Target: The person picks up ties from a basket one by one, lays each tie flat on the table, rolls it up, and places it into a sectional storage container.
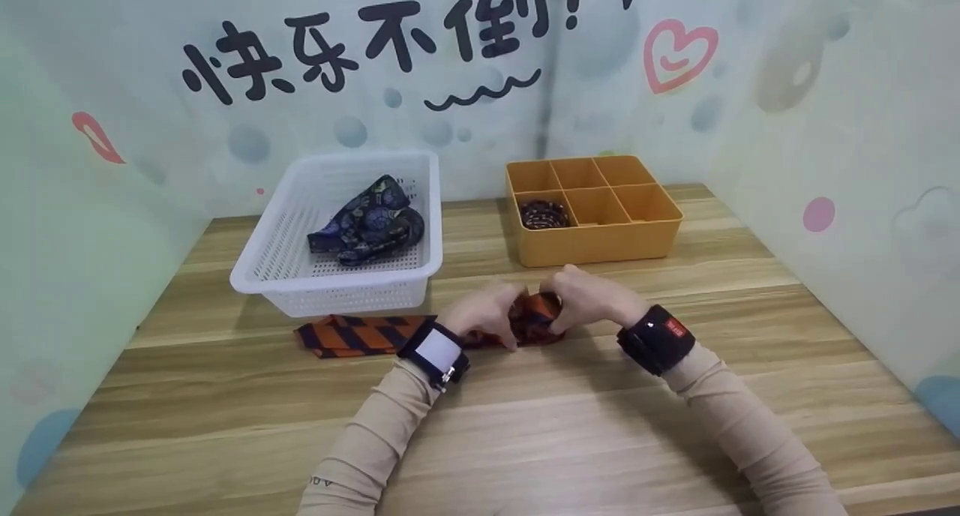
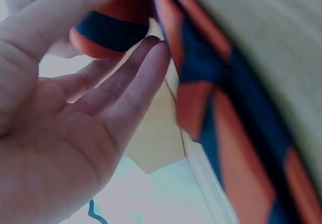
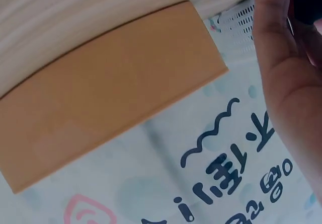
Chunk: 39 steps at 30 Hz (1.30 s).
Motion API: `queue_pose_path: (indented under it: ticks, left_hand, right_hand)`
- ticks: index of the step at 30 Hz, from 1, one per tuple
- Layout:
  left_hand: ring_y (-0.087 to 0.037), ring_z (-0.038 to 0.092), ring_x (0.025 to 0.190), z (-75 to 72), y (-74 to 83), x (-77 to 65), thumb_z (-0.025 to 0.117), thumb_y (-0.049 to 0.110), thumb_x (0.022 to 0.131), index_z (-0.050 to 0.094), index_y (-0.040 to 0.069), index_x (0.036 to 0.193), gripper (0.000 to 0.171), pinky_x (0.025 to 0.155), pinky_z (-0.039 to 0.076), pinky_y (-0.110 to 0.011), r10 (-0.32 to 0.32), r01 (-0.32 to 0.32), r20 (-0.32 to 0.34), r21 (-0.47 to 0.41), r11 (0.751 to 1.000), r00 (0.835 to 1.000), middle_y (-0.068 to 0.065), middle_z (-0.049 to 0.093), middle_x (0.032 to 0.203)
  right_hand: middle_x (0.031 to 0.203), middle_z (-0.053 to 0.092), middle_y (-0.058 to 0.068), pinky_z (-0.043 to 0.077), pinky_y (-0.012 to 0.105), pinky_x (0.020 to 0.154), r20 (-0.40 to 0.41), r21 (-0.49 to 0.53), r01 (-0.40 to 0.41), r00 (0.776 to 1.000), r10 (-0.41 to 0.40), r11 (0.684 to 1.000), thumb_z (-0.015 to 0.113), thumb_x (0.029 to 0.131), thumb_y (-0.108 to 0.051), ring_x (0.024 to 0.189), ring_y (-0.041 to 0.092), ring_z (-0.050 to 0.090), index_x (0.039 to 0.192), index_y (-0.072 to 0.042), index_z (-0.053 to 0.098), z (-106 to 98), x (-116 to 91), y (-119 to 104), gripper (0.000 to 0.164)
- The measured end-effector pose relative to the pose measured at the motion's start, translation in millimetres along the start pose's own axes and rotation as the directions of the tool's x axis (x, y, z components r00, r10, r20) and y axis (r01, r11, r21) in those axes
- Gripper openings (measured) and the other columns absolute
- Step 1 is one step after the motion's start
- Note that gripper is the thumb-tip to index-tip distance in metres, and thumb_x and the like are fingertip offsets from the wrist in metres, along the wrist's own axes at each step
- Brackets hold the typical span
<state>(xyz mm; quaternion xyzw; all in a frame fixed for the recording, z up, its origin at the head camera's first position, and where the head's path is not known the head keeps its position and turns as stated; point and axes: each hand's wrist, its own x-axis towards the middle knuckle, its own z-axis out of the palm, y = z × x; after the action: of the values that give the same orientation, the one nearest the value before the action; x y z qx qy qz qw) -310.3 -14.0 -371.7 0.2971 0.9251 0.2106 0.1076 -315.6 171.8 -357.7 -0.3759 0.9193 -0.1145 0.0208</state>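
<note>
An orange and navy striped necktie lies along the table, its right part gathered into a roll. My left hand grips the roll from the left, and my right hand holds its right side. In the left wrist view, the fingers curve about the striped roll, while the flat length of the necktie trails away along the table. Only part of the right hand shows in the right wrist view; a dark bit of cloth appears at the top corner.
Behind my left hand stands a white perforated basket with dark patterned cloth inside. An orange compartment box is behind the right hand; a dark rolled item sits in its front left compartment. Printed walls enclose the wooden table.
</note>
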Motion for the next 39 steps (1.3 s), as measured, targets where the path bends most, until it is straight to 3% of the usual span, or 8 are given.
queue_pose_path:
  ticks: [4, 11, 18, 21, 24, 29, 33, 39]
  left_hand:
    - [-0.026, 0.057, 0.106, 2.5, 2.3, 0.5, 0.086, 0.009, 0.061, 0.058, 0.003, 0.11, 0.056, 0.09, 0.05, -0.036, -0.008, 0.008, 0.005, 0.007, 1.0, 1.0, -0.012, 0.062, 0.112]
    - [-0.024, 0.067, 0.076, 1.5, 7.6, 1.8, 0.08, 0.02, 0.074, 0.055, 0.002, 0.111, 0.048, 0.068, 0.057, -0.03, 0.02, -0.017, 0.008, -0.228, 0.973, 1.0, -0.014, 0.065, 0.107]
    - [-0.015, 0.06, 0.073, 2.5, 1.8, 2.4, 0.082, 0.012, 0.068, 0.06, 0.003, 0.105, 0.044, 0.062, 0.05, -0.023, -0.023, 0.017, -0.036, -0.167, 0.986, 0.999, -0.013, 0.066, 0.105]
    - [-0.015, 0.06, 0.071, 2.3, -0.2, 2.6, 0.084, 0.014, 0.066, 0.06, 0.004, 0.103, 0.044, 0.06, 0.05, -0.025, -0.047, 0.042, -0.024, -0.173, 0.984, 0.999, -0.012, 0.066, 0.104]
    - [-0.014, 0.061, 0.065, 1.9, 0.7, 2.1, 0.084, 0.014, 0.066, 0.059, 0.005, 0.104, 0.047, 0.056, 0.052, -0.027, -0.054, 0.052, -0.008, -0.162, 0.985, 0.999, -0.013, 0.067, 0.103]
    - [-0.014, 0.062, 0.063, 0.4, 6.1, 0.7, 0.084, 0.022, 0.069, 0.058, 0.006, 0.106, 0.047, 0.056, 0.048, -0.021, -0.007, 0.008, 0.014, -0.125, 0.992, 1.0, -0.012, 0.069, 0.096]
    - [-0.024, 0.069, 0.066, -1.2, 9.6, -0.7, 0.08, 0.027, 0.075, 0.06, 0.004, 0.103, 0.041, 0.054, 0.051, -0.024, 0.023, -0.018, 0.026, -0.199, 0.98, 0.999, -0.013, 0.071, 0.087]
    - [-0.03, 0.071, 0.068, -1.2, 8.7, -1.6, 0.078, 0.013, 0.076, 0.058, 0.001, 0.105, 0.037, 0.053, 0.055, -0.031, 0.013, -0.01, 0.012, -0.259, 0.966, 1.0, -0.016, 0.07, 0.092]
  right_hand:
    - [0.07, 0.063, 0.003, 0.039, 0.023, 0.058, 0.042, -0.037, -0.057, 0.997, 0.058, 0.998, 0.08, 0.059, -0.012, 0.066, 0.015, 0.05, 0.076, -0.004, 0.065, -2.4, -1.5, -4.2, 0.023]
    - [0.067, 0.061, 0.006, 0.04, 0.023, 0.049, 0.008, -0.101, 0.026, 1.0, -0.025, 0.995, 0.077, 0.059, -0.015, 0.058, 0.014, 0.049, 0.075, -0.002, 0.063, 2.5, -0.6, -9.4, 0.025]
    - [0.092, 0.065, 0.009, 0.047, 0.03, 0.071, 0.112, 0.073, -0.025, 0.994, 0.017, 0.997, 0.083, 0.064, -0.022, 0.082, 0.019, 0.056, 0.097, -0.003, 0.059, 4.1, -1.7, 3.7, 0.045]
    - [0.09, 0.066, 0.009, 0.048, 0.026, 0.068, 0.117, 0.109, -0.013, 0.993, 0.0, 0.994, 0.082, 0.066, -0.022, 0.079, 0.017, 0.057, 0.096, -0.003, 0.06, 4.2, -0.8, 7.1, 0.042]
    - [0.083, 0.066, 0.007, 0.046, 0.023, 0.061, 0.096, 0.089, -0.001, 0.995, -0.008, 0.996, 0.079, 0.066, -0.019, 0.072, 0.014, 0.056, 0.09, -0.002, 0.063, 2.8, -0.3, 4.9, 0.034]
    - [0.077, 0.066, 0.006, 0.042, 0.022, 0.058, 0.096, 0.001, -0.022, 0.995, 0.021, 1.0, 0.078, 0.062, -0.014, 0.067, 0.014, 0.053, 0.083, -0.002, 0.065, -1.4, -0.8, -3.9, 0.028]
    - [0.073, 0.066, 0.007, 0.042, 0.021, 0.054, 0.094, -0.059, -0.026, 0.995, 0.032, 0.998, 0.078, 0.059, -0.012, 0.063, 0.013, 0.052, 0.078, -0.001, 0.065, -3.7, -1.8, -7.8, 0.026]
    - [0.073, 0.063, 0.005, 0.041, 0.021, 0.054, 0.08, -0.022, -0.028, 0.996, 0.03, 0.999, 0.076, 0.061, -0.014, 0.064, 0.013, 0.052, 0.08, -0.003, 0.062, -2.3, -2.0, -3.1, 0.025]
